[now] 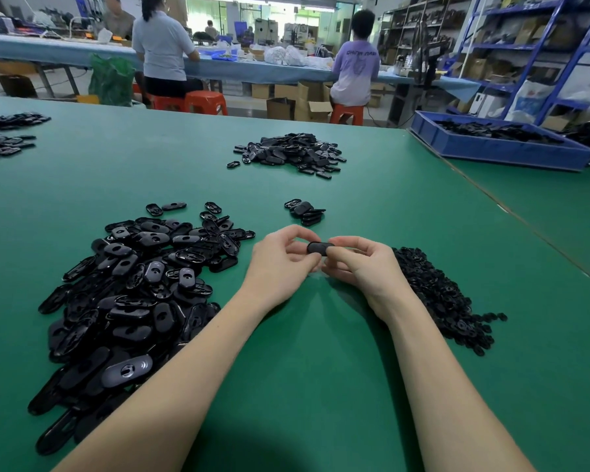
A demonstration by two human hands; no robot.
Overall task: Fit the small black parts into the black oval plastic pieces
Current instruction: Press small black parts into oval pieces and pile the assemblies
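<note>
Left hand point(280, 258) & right hand point(361, 264) both pinch 1 oval piece point(318, 249) btwn 2 heaps on tabletop point(321, 369).

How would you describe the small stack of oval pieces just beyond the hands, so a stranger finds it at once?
Start from the green table and the two hands meeting at its middle. Just beyond them lies a small stack of oval pieces. It holds only a few pieces, unlike the big heap on the left.
</note>
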